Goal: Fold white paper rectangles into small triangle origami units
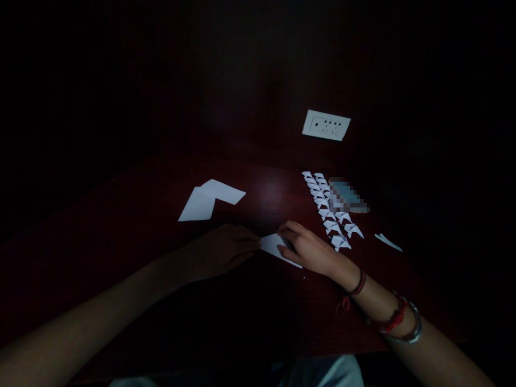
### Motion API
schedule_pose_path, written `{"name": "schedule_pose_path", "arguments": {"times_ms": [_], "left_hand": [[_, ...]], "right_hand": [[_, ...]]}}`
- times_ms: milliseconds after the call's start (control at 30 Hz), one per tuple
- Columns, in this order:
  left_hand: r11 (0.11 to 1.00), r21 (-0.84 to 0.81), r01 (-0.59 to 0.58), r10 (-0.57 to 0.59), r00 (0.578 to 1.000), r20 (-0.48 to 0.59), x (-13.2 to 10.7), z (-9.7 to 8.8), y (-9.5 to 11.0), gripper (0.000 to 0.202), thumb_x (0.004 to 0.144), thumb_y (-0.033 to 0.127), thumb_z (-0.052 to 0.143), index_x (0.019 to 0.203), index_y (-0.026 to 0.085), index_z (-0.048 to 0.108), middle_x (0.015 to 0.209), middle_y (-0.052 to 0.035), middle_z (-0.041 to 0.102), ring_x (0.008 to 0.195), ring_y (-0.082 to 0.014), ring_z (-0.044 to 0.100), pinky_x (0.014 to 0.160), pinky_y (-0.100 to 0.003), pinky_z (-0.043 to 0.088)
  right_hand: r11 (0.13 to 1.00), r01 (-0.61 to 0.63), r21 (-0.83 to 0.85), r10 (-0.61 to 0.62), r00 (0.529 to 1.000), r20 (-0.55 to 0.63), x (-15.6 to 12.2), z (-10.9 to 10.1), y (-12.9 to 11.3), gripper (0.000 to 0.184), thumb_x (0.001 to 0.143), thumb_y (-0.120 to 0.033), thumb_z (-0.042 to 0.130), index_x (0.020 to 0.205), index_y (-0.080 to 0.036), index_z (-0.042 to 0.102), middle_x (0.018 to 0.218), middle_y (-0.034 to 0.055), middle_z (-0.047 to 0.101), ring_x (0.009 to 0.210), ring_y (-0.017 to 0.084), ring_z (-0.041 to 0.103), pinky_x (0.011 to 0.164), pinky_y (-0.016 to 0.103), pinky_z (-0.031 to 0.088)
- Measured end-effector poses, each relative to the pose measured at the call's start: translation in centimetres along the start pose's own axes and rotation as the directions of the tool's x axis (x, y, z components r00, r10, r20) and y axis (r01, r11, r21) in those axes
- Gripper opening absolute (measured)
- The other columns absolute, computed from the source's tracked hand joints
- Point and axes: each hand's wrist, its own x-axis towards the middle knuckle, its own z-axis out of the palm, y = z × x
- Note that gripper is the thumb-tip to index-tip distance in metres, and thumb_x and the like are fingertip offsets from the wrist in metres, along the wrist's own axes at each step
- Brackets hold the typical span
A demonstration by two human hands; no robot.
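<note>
A small white piece of paper [271, 244] lies near the middle of the dark red table, between my two hands. It looks like a folded triangle, though my fingers cover part of it. My left hand [226, 248], in shadow, has its fingers together and their tips closed on the paper's left corner. From the other side my right hand [308, 247] curves over the paper, fingers at its far edge and thumb on its face. Right of that hand, folded white paper figures [339, 242] stand in two slanting rows.
Two overlapping white paper sheets [197, 207] lie to the left on the table [266, 185]. A blurred-out bluish object [349, 194] sits beside the paper figures, and thin white strips [388, 242] lie farther right. A power socket [326, 126] is on the back panel.
</note>
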Motion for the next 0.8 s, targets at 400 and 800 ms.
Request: {"name": "schedule_pose_path", "arguments": {"times_ms": [400,800], "left_hand": [[0.998,0.065,-0.016,0.018,0.999,-0.038,0.0,1.0,-0.6,0.026,0.086,0.024,0.041,0.110,0.021,0.051,0.114,-0.0018,0.053,0.105,-0.0178,0.045,0.088,-0.034,0.036],[0.994,0.086,-0.062,0.071,0.992,-0.103,0.6,1.6,-0.1,0.027,0.087,0.026,0.040,0.113,0.023,0.049,0.112,-0.0032,0.052,0.099,-0.0172,0.048,0.085,-0.033,0.037]], "right_hand": [[0.989,-0.028,0.142,0.035,0.998,-0.047,0.5,0.4,0.8,0.039,0.077,-0.027,0.052,0.113,-0.014,0.046,0.106,0.0086,0.049,0.099,0.018,0.047,0.090,0.033,0.037],[0.864,-0.436,0.251,0.431,0.899,0.079,1.2,0.2,-0.1,0.012,0.068,-0.022,0.061,0.077,-0.015,0.060,0.065,-0.0021,0.052,0.056,0.007,0.045,0.052,0.019,0.033]]}}
